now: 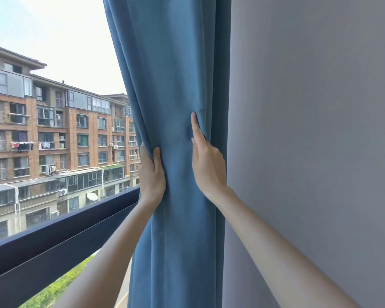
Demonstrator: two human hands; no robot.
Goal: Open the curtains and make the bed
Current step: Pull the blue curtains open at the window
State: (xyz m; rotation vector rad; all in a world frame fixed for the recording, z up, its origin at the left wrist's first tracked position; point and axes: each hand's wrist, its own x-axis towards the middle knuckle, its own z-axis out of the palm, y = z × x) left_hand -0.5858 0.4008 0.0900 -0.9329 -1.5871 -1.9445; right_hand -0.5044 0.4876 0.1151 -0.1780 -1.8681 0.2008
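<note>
Left hand (pixel 152 174) clamped round the window-side folds and right hand (pixel 206 157) with fingers tucked into the wall-side folds of the blue curtain (pixel 176 85), bunched against the grey wall (pixel 309 130); probably soft, fairly heavy cloth, best gathered mid-height across all pleats.

Plain blue curtain (pixel 176 85), grey wall (pixel 309 130)

support: dark window rail (pixel 60 236), it ran slanted below the glass | on it: nothing seen lying | beside it: blue curtain (pixel 176 85) hung gathered, between the rail's right end and grey wall (pixel 309 130)
</note>
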